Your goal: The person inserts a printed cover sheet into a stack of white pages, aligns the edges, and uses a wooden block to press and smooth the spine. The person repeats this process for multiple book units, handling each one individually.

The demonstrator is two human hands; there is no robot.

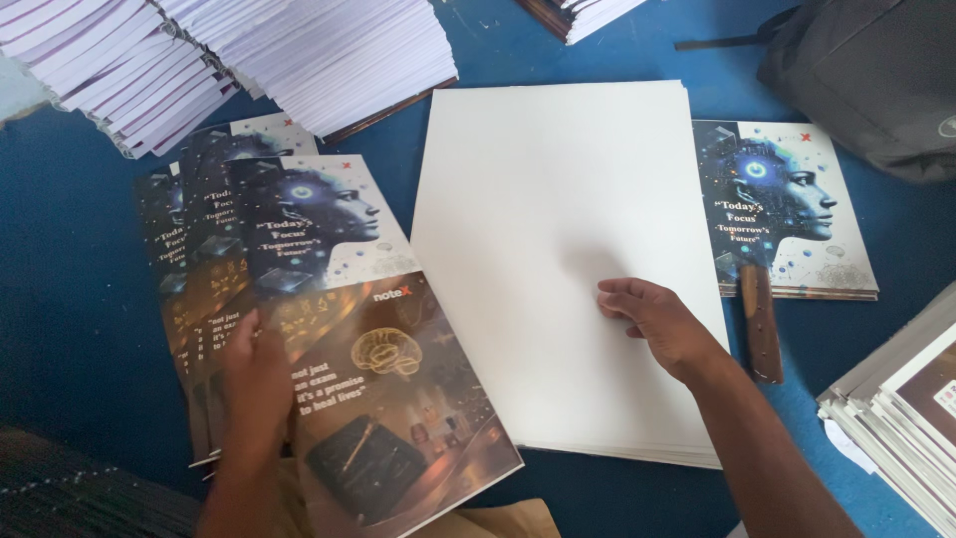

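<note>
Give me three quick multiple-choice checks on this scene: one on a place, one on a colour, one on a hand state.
1. Where does the right hand rest?
A. on the stack of blank white sheets
B. on the dark grey bag
C. on the bare cloth

2. What colour is the cloth table cover?
A. red
B. blue
C. green

3. How is the left hand?
A. raised in the air
B. gripping the brown wooden stick
C. laid flat on the fanned glossy printed covers

Answers: 1 A, its fingers lie on the white stack's lower right part. 2 B, blue shows around every pile. 3 C, its palm presses the overlapping covers.
</note>
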